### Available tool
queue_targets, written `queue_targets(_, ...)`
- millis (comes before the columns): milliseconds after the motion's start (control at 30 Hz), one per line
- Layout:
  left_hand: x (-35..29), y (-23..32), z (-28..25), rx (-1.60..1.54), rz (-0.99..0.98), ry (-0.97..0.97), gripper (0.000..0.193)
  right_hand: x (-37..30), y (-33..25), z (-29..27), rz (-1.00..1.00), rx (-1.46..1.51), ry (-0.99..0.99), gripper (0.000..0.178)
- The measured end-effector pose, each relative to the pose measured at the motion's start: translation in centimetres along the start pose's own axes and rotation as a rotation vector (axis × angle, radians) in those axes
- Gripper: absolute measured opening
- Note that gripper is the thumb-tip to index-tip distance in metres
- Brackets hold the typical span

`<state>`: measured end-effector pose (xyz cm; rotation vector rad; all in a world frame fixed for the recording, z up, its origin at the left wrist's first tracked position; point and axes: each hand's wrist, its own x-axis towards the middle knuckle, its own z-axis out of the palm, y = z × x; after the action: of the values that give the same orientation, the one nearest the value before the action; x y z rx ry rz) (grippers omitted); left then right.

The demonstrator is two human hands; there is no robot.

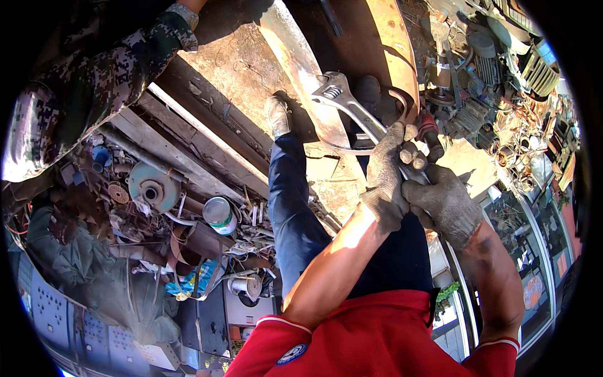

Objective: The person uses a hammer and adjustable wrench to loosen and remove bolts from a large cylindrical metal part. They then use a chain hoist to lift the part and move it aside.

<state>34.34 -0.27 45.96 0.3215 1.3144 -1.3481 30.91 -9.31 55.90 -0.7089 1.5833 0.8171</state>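
Across the upper centre of the frame, a large adjustable wrench (359, 114) is gripped along its handle (375, 129) by the gloved left hand (386, 174), with the gloved right hand (445, 204) closed lower down; probably heavy, rigid and smooth, it is best held there.

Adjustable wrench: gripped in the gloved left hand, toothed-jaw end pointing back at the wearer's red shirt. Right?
Not quite: the direction is reversed. The head view shows the adjustable wrench with its jaw end pointing away from the red shirt, toward the top of the picture. It is gripped in the gloved left hand.
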Motion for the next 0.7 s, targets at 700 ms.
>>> queue_targets(700,4.7,6.1,-12.4,1.288,0.382,0.458,0.048,7.7,11.2,-11.7,0.064,-0.279,-0.226,0.041)
